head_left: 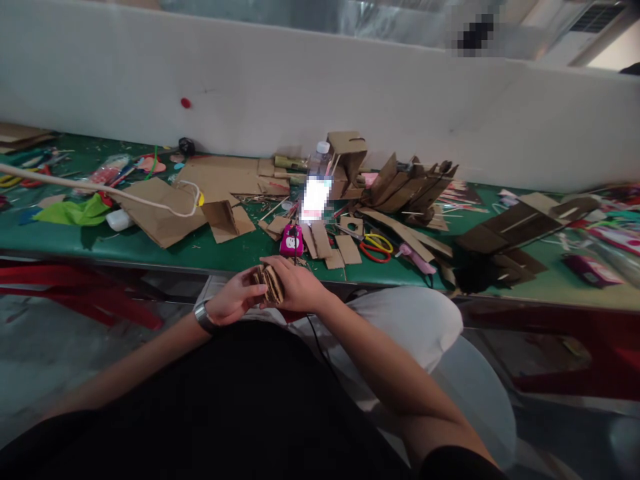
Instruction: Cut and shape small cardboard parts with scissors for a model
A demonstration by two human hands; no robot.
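Observation:
A small stack of cut cardboard pieces (270, 285) is held between my two hands above my lap, its layered edges facing me. My left hand (235, 297), with a metal band on the wrist, is closed on the left side of the stack. Wrapped over the top and right side of it is my right hand (300, 287); its fingertips are partly hidden. Just beyond my hands, at the table edge, sits a magenta box (291, 241) with a white figure on it. Loose cardboard strips (320, 240) lie to its right.
The green table (235, 257) carries scissors with yellow and red handles (377, 247), a capped bottle (320, 160), a lit phone screen (316, 200), cardboard sheets (165, 213) and folded cardboard shapes (410, 187). A pale cable (100, 185) crosses the left side. A white panel (300, 87) stands behind.

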